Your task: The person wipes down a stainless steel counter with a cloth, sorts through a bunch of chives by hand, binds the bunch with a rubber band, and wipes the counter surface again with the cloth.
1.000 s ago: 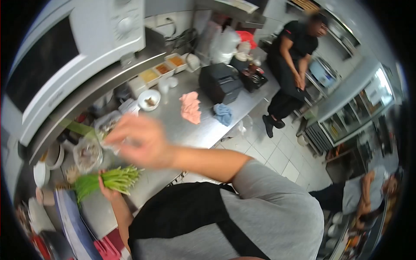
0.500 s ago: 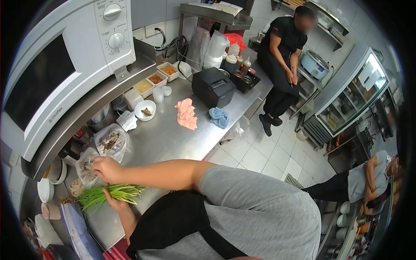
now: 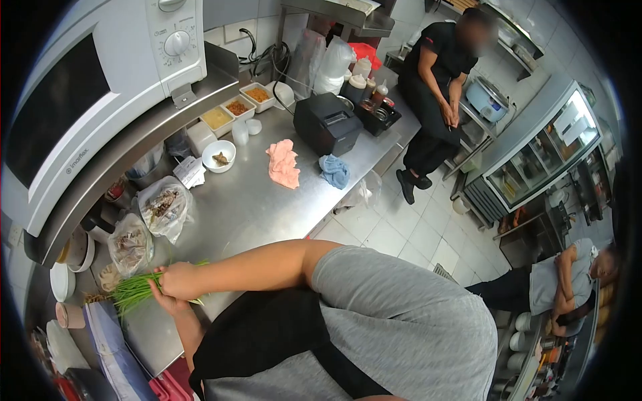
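Note:
My left hand (image 3: 171, 302) is wrapped round a bunch of long thin green chives (image 3: 132, 292), held over the steel counter near its left end. Closed over the upper side of the bunch is my right hand (image 3: 179, 280); its fingertips are mostly hidden behind the hand. Just beyond the chives sits a clear plastic bag (image 3: 130, 246) with pale scraps in it. A second plastic bag (image 3: 164, 208) with brownish scraps stands beside it.
A microwave (image 3: 100, 87) stands on a raised shelf. On the counter (image 3: 247, 220) are a white bowl (image 3: 219, 156), a pink cloth (image 3: 283, 164), a blue cloth (image 3: 334, 172) and a black printer (image 3: 328, 123). Two people (image 3: 435, 100) are across the room.
My right hand has come down from beside the nearer plastic bag onto the chives. My left hand and the bunch have shifted slightly left and up in view.

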Demonstrator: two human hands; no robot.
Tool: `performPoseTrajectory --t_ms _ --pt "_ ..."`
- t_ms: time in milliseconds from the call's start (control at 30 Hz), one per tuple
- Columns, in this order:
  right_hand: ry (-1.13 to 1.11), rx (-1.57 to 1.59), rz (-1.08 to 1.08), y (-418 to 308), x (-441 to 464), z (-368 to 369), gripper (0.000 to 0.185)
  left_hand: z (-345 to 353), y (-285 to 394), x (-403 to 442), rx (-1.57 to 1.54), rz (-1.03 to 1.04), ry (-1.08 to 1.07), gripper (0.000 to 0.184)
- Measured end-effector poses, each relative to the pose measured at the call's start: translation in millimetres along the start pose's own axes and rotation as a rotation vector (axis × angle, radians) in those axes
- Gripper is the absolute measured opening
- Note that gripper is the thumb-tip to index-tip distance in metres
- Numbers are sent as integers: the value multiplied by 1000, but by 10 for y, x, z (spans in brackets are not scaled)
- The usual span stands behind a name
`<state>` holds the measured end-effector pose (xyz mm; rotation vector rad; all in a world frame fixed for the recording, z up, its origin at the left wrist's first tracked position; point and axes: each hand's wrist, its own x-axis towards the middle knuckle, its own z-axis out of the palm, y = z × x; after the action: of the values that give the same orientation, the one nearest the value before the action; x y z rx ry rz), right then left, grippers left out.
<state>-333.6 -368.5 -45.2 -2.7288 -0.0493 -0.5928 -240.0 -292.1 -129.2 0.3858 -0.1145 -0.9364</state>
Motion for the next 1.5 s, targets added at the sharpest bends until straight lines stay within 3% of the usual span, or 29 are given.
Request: performPoseTrajectory --t_ms 33,100,133,233,333,367,433,467,533,567,600,667,700,733,867,933,1033,1233,1333,1433,1500 --pt "167 64 -33 -22 -50 -43 27 -44 21 46 12 -1 -40 28" --pt "64 126 2 -58 -147 -358 14 -93 77 60 75 6 48 24" --pt "11 156 22 -40 -237 -552 25 -96 99 54 105 7 92 23" --pt "-88 281 194 246 -642 -820 27 -215 201 75 56 9 -184 23" --pt "106 140 119 679 -1444 -726 29 0 299 -2 -68 116 -129 23" --pt "218 149 141 707 -1698 -799 31 -135 406 93 -102 90 -238 28" --pt "280 201 375 779 -2120 -834 31 117 553 188 7 152 153 33" --pt "275 185 434 805 -2276 -879 30 403 635 214 -1 147 246 35" --pt "260 83 511 857 -2504 -956 26 644 996 368 -23 90 -136 31" --pt "271 99 578 829 -2533 -1039 22 902 1137 406 37 194 -66 30" --pt "303 114 604 822 -2536 -1090 19 1063 1251 427 -21 98 -473 34" --pt "308 122 641 879 -2565 -1112 16 1593 1337 279 35 169 -390 17" --pt "305 119 652 883 -2537 -1129 15 1699 1323 242 -119 46 -493 19" --pt "307 110 665 877 -2489 -1140 14 1704 1288 229 -109 66 -467 21" --pt "203 -7 495 925 -2267 -1024 14 1101 920 134 147 236 -111 24" --pt "143 -4 396 904 -2005 -870 14 570 662 52 88 80 -104 23" --pt "120 -1 233 893 -1540 -605 13 12 301 -88 -49 6 83 25" --pt "5 -117 265 1067 -1177 -260 9 -80 67 -192 -98 50 29 27" --pt "-31 56 692 1172 -1117 -281 10 -122 25 -177 -25 88 15 30" --pt "261 454 832 1219 -862 -262 13 -168 17 -155 1 96 57 33" --pt "266 534 738 1042 -614 -258 14 -177 18 -149 3 91 101 33"
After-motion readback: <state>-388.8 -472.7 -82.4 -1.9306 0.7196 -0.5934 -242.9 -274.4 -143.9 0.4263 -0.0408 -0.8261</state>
